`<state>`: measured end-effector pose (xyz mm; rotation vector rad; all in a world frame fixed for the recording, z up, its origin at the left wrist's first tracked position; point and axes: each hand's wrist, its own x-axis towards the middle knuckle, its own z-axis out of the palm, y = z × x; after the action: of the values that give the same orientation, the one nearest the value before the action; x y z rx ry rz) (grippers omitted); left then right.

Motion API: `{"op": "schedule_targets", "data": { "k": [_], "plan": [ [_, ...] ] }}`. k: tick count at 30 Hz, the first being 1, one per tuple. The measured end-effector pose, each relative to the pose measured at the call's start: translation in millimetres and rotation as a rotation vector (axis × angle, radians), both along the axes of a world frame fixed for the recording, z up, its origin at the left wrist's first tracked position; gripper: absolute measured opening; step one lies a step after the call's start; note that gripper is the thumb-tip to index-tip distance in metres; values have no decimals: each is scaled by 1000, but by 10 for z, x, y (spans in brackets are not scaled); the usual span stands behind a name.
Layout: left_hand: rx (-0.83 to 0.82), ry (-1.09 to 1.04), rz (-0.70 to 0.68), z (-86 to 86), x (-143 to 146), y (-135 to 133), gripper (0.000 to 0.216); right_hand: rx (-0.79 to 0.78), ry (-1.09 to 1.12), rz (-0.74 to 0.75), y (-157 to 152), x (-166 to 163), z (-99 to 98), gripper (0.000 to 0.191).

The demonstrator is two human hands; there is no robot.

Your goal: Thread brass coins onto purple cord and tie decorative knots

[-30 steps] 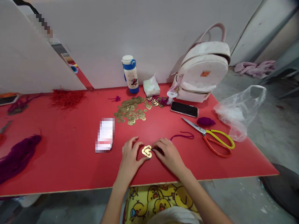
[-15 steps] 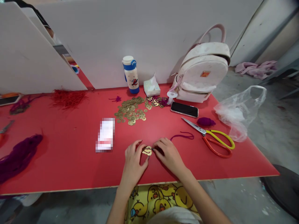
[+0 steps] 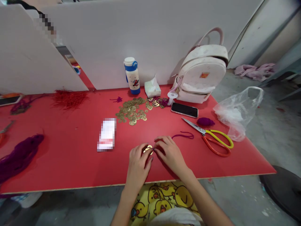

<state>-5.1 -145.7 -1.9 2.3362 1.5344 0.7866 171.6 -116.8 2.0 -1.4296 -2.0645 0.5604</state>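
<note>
Hands (image 3: 139, 160) closer together, both curled, beside coins (image 3: 150, 146) (partly hidden)

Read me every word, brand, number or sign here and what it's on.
No text can be read.
Bottle: any lettering by the printed design is too small.
Orange patch on backpack: nothing legible.
Pale rectangle: pixelated, unreadable.
Gold discs: any markings too small.
</note>
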Motion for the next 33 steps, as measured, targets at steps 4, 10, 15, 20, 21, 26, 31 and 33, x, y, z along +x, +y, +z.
{"op": "schedule_targets", "data": {
  "k": [4, 10, 15, 20, 21, 26, 31, 33],
  "plan": [
    [13, 18, -8, -19, 19, -1, 31, -18, 25, -15, -5, -2, 16, 11],
    [7, 54, -22, -14, 28, -5, 31, -76, 109, 12, -60, 22, 38, 28],
    [11, 58, -34, -35, 20, -10, 32, -226, 344, 69, -173, 107, 155, 43],
    [-1, 51, -33, -41, 11, -16, 34, -268, 479, 61, -288, 330, 363, 46],
    [-4, 51, -32, -39, 13, -17, 34, -265, 463, 58, -305, 388, 390, 45],
    [-14, 58, -41, -29, 41, -30, 35, -186, 253, 12, -341, 618, 402, 37],
    [-4, 80, -66, -22, 97, -41, 34, -63, 68, -126, -266, 528, 305, 21],
    [5, 85, -71, -20, 111, -44, 34, -65, 44, -88, -212, 407, 243, 19]
  ]
}}
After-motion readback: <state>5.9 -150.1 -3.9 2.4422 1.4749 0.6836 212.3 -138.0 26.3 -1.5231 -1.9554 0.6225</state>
